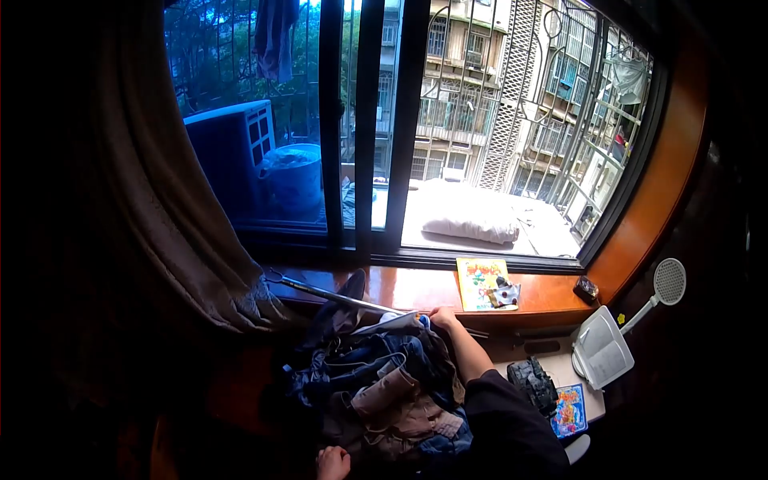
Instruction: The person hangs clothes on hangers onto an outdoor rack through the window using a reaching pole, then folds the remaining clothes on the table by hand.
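Note:
A heap of clothes (392,392), dark blue, brown and denim, lies in front of me below the window sill. My right hand (442,318) is at the far right edge of the heap, fingers closed beside a white and blue piece of cloth; what they hold is hidden. My left hand (333,462) is low at the near edge of the heap with its fingers curled, and anything in them is lost in shadow. A metal pole (340,298) with a forked end slants across the heap's far side, its right end close to my right hand.
A yellow booklet (480,280) and a small dark object (586,289) lie on the wooden sill (400,286). At right are a white desk lamp (604,348), a black bag-like item (532,386) and a colourful booklet (569,412). A curtain (176,208) hangs at left.

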Motion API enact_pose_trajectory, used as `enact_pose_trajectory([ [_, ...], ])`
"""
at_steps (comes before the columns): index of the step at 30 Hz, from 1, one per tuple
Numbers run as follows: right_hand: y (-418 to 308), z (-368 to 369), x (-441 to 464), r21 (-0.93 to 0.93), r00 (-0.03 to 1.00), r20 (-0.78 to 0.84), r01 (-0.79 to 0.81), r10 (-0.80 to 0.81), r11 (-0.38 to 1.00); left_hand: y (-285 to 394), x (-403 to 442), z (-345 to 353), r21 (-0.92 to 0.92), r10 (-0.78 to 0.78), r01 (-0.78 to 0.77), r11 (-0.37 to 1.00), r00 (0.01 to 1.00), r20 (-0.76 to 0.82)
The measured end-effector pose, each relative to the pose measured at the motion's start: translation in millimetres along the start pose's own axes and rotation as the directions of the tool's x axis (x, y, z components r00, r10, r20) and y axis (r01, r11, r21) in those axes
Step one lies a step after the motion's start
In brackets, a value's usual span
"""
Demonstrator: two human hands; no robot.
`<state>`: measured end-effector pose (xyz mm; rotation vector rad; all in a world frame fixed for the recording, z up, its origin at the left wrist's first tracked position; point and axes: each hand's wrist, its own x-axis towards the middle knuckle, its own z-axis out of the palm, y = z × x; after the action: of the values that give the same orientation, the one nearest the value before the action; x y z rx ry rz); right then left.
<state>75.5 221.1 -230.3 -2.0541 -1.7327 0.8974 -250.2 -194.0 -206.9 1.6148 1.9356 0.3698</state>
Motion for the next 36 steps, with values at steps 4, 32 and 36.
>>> enact_pose_trajectory([
  [4,-18.6,-18.6,-0.7,-0.453,0.957,0.272,0.225,-0.107,0.863,-21.9,15.1,16.0,0.076,0.070,-0.066,0.995,0.996,-0.050],
  [32,-77.3,-110.9,-187.0,-0.105,0.871,-0.319,0.359,-0.374,0.927,10.9,68.7,-20.1,0.075,-0.032,0.019,0.997,0.986,0.166],
  [36,-71.5,-114.3,-271.4,0.326,0.811,-0.384,0.566,-0.441,0.757,26.6,60.9,-28.8,0.041,0.063,-0.068,0.997,0.993,0.103],
])
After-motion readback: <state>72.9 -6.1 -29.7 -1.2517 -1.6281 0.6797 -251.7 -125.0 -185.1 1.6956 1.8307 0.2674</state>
